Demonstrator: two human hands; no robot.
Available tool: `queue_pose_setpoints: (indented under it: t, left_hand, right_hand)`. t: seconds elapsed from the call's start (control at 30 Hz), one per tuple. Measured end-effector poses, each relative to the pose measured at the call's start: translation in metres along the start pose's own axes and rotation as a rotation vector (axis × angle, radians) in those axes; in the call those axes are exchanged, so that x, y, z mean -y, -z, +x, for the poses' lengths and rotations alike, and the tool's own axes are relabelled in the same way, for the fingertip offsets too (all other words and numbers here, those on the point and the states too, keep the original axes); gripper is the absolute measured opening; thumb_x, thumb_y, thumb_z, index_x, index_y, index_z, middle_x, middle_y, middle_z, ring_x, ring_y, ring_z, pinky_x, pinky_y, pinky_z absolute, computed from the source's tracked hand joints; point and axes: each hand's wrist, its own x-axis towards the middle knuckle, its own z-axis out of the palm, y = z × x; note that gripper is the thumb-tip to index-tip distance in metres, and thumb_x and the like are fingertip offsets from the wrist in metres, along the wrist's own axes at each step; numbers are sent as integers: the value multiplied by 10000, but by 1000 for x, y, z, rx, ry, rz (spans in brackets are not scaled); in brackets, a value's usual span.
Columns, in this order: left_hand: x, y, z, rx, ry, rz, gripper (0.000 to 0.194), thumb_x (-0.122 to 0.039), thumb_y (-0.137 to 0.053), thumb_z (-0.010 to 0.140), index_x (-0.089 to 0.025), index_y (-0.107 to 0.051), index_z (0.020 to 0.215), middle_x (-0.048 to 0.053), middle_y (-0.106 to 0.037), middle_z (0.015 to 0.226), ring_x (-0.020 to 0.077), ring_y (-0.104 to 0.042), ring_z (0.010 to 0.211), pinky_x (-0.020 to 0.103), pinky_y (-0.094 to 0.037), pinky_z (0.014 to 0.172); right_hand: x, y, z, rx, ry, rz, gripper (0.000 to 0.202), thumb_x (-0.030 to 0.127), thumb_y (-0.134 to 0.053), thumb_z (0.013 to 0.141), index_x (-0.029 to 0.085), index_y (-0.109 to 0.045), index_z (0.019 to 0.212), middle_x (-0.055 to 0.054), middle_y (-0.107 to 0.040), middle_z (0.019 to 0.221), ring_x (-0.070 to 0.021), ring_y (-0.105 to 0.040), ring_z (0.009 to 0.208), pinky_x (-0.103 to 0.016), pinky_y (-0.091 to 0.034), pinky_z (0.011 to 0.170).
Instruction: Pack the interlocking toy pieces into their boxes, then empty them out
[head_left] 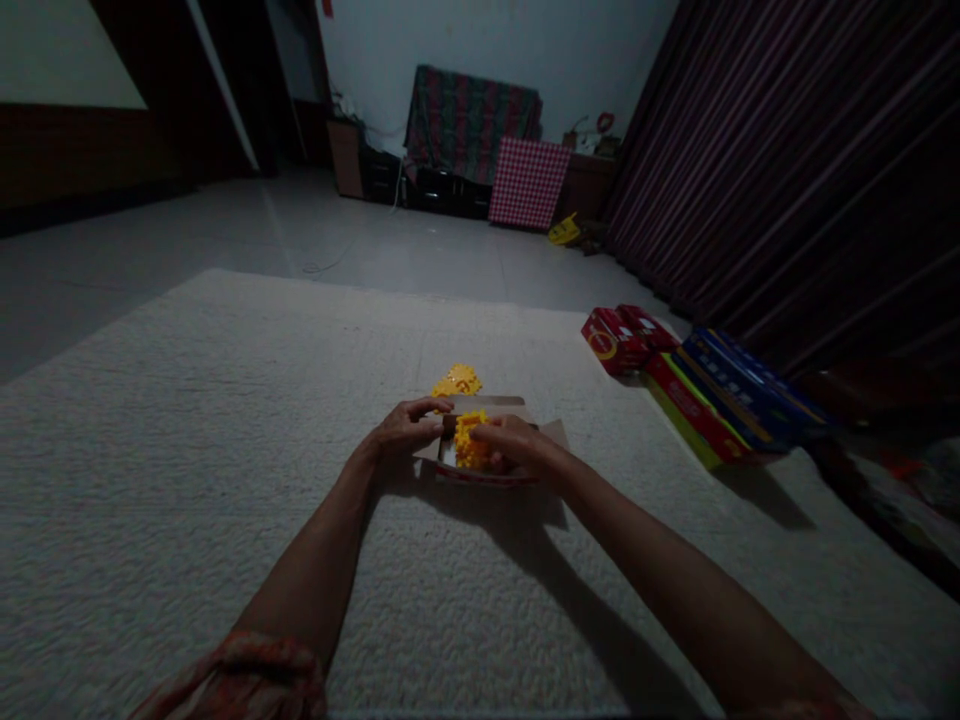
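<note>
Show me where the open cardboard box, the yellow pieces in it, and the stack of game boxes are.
open cardboard box (551, 436): head view, its right flap.
yellow pieces (470, 442): head view, middle of the pile.
stack of game boxes (720, 395): head view, top blue box.

Yellow bricks (471, 440) in tan box (551, 433). Cream rug (225, 420). Red boxes (626, 337), blue box (739, 385). Red-white checked board (529, 182). Striped maroon curtain (787, 160).

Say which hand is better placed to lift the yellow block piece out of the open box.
Probably the right hand: its fingers already rest on the yellow block piece inside the open box. The left hand grips the box's far edge, steadying it.
</note>
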Motion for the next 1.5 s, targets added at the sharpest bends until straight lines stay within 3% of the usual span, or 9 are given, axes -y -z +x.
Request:
queue_pose_setpoints:
  t: [0.2, 0.3, 0.47, 0.8, 0.97, 1.07, 1.27, 1.4, 1.5]
  left_hand:
    - [4, 1, 3, -3, 13, -2, 415, -418, -856, 685, -193, -776, 1025, 140, -703, 1267, 339, -563, 1302, 511, -355, 1147]
    - [4, 0, 2, -2, 28, -9, 440, -439, -852, 687, -194, -768, 1043, 137, -699, 1276, 339, -571, 1293, 504, -370, 1132]
    - [6, -1, 1, -17, 33, -23, 448, -452, -853, 685, -186, -765, 1035, 139, -698, 1264, 349, -578, 1268, 490, -404, 1091]
    - [8, 2, 6, 41, -28, -43, 396, -406, -866, 680, -192, -777, 1001, 142, -704, 1265, 343, -557, 1302, 501, -352, 1133]
    - [5, 1, 5, 8, -10, -58, 367, -363, -865, 675, -207, -791, 999, 135, -707, 1280, 342, -566, 1303, 488, -365, 1127]
    - [0, -1, 4, -22, -2, -47, 340, -339, -868, 659, -215, -803, 970, 129, -714, 1270, 346, -580, 1290, 488, -371, 1123]
    - [-6, -7, 2, -172, 41, -124, 373, -393, -817, 693, -202, -806, 1014, 141, -714, 1284, 363, -597, 1255, 449, -486, 981]
    - [0, -7, 1, -360, 104, -310, 354, -382, -770, 716, -193, -794, 1014, 122, -772, 1096, 301, -700, 1017, 393, -542, 842]
    - [7, -2, 0, -328, 168, -363, 337, -259, -772, 668, -191, -793, 997, 106, -786, 980, 263, -723, 873, 371, -551, 784]
  right_hand:
    - [30, 40, -2, -29, 167, 112, 143, 241, -598, 927, 159, -676, 1015, -58, -714, 836, -93, -560, 563, -193, -453, 505]
    - [55, 48, 26, -33, 215, 101, 170, 265, -600, 943, 144, -683, 1029, -83, -738, 916, -89, -588, 602, -179, -467, 529]
    - [86, 34, 82, -148, 77, 0, 189, 261, -592, 945, 105, -687, 992, -88, -734, 866, -91, -596, 572, -194, -473, 534]
    - [76, 9, 133, -209, 21, -210, 287, 354, -617, 917, 93, -725, 871, -86, -705, 685, -178, -659, 575, -277, -525, 577]
    - [76, 25, 114, -373, 133, -427, 304, 358, -749, 816, 75, -743, 927, -208, -757, 995, -320, -725, 1001, -344, -547, 824]
    - [63, 41, 86, -504, 374, -536, 290, 298, -709, 833, 120, -739, 1059, -178, -748, 1154, -284, -692, 1109, -354, -509, 956]
    - [-10, 70, 37, -793, 717, -248, 246, 354, -597, 850, 183, -729, 968, -97, -772, 1015, -206, -704, 838, -358, -547, 832]
    - [-64, 76, 25, -1021, 681, 138, 359, 492, -564, 826, 179, -701, 938, -114, -761, 977, -240, -692, 901, -395, -533, 835]
    - [-90, 74, 23, -963, 581, 387, 414, 547, -578, 797, 184, -687, 963, -110, -760, 987, -243, -691, 913, -395, -522, 814]
